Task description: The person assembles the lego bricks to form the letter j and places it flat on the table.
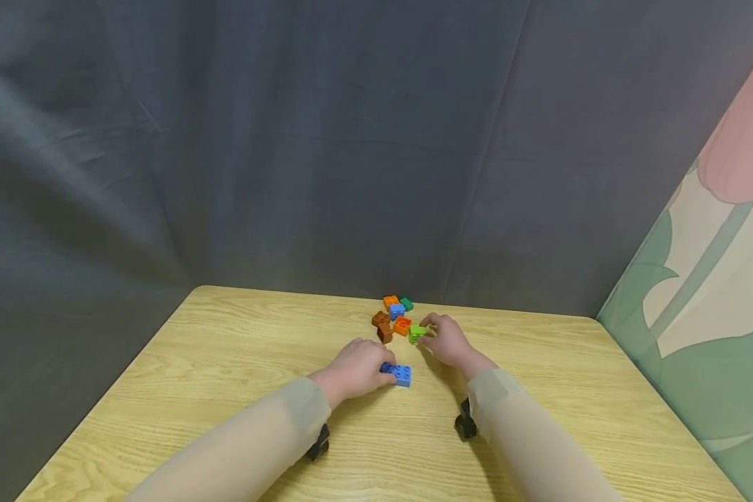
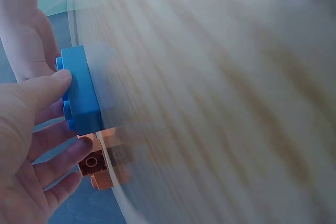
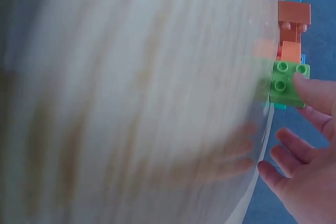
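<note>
Currently blue brick (image 2: 84, 90) between left fingers (image 2: 73, 153), green brick (image 3: 286, 93) between right fingers (image 3: 296, 144).

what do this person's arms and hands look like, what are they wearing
The left sleeve and right sleeve are long, plain and beige, ending in greyer cuffs. A small black device, likely the wrist camera, shows below the left wrist and right wrist. The left hand and right hand are bare: no gloves or rings visible.
</note>
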A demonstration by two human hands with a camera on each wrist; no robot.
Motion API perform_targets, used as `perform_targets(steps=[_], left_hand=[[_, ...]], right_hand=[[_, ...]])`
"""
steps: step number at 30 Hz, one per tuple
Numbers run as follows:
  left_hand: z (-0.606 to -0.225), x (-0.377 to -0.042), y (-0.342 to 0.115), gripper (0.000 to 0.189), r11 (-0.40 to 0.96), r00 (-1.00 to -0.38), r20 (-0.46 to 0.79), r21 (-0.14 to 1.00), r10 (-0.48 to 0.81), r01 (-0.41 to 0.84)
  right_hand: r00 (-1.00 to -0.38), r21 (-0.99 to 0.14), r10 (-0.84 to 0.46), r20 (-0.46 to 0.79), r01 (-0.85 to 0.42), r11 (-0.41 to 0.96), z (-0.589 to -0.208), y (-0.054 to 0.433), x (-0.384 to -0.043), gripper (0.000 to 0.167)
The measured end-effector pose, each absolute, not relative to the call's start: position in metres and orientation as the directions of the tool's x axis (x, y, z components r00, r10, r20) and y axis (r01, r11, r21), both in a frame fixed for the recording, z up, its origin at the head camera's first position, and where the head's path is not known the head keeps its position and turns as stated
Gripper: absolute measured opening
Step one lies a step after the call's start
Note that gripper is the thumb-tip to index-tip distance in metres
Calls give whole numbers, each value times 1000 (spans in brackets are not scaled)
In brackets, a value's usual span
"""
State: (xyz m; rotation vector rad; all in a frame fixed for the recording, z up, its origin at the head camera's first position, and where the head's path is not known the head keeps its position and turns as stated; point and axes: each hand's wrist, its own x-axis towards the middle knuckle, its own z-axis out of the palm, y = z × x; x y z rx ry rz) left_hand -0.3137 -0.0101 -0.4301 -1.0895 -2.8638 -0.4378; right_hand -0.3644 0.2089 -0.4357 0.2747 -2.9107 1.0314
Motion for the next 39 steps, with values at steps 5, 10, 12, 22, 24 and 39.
perform_targets(steps=[5,10,12,22,24,39], left_hand=[[-431,-314,-10,17,721,-762,139,255,633,645],[-429,-312,-9,17,726,-764,130,249,632,642],[-428,-311,-8,17,724,-761,132,241,635,646],[-426,-311,-8,14,727,-761,124,233,636,646],[-426,-311,-8,15,731,-764,120,232,634,642],[-425,-311,-9,14,722,-756,132,230,641,653]], right_hand=[[-988,-672,-133,78,-150,725,-434,209,-362,21],[-987,-730,-141,77,-152,666,-430,209,-356,19],[-985,-739,-159,73,-160,655,-427,210,-351,19],[-967,-844,-243,-71,-72,532,-411,209,-322,20],[-961,-857,-257,-99,-49,512,-410,209,-317,20],[-927,-925,-315,-202,75,373,-419,199,-302,25]])
